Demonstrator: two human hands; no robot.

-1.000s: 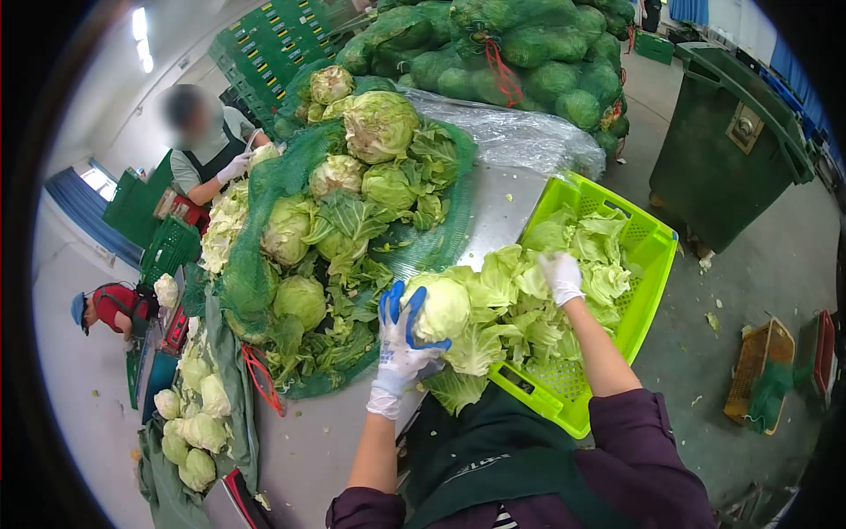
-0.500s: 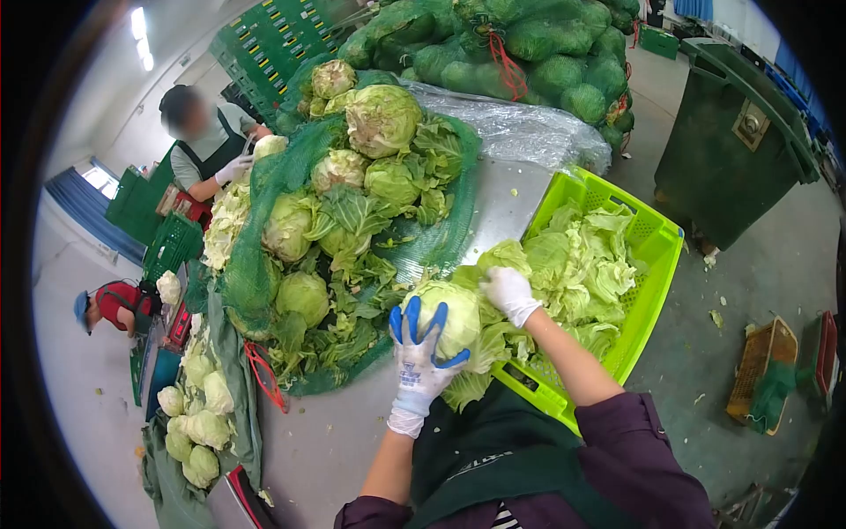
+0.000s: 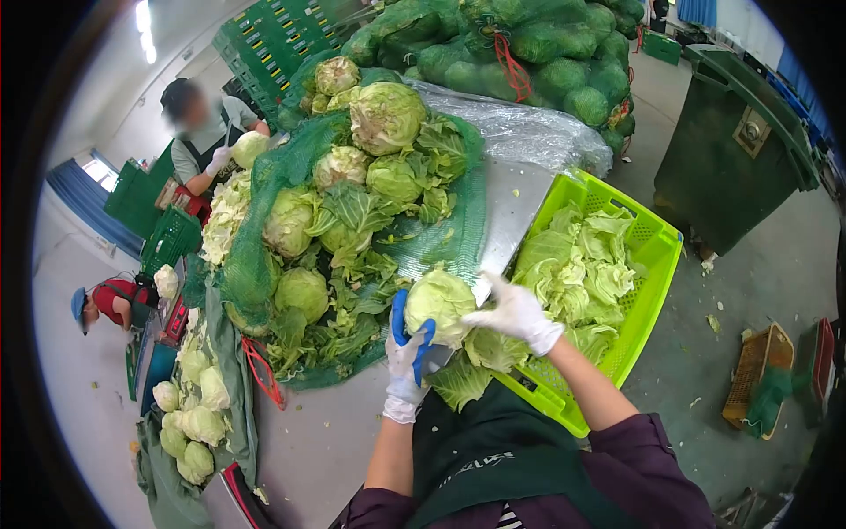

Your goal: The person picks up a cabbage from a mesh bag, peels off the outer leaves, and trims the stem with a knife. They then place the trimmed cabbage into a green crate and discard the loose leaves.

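A pale green cabbage (image 3: 438,307) sits on the near side of the metal table, trimmed to a smooth round head. My left hand (image 3: 408,357), in a white glove with blue fingers, grips it from the left and below. On its right side is my right hand (image 3: 518,314) in a thin white glove, thumb and fingers apart, the thumb at or very near the cabbage. Loose leaves (image 3: 493,349) lie beneath and beside my right hand. A lime-green crate (image 3: 650,304) to the right holds many stripped outer leaves (image 3: 573,264).
An opened green net (image 3: 238,273) of untrimmed cabbages (image 3: 385,117) covers the table's left and back. Full net sacks (image 3: 555,53) stand behind. A dark green bin (image 3: 731,150) is at the right. A co-worker (image 3: 198,132) holds a cabbage; another person (image 3: 115,304) is farther left.
My right hand has come off the leaves at the crate's edge and opened beside the cabbage. My left fingers have shifted lower around it. The co-worker now holds up a cabbage.
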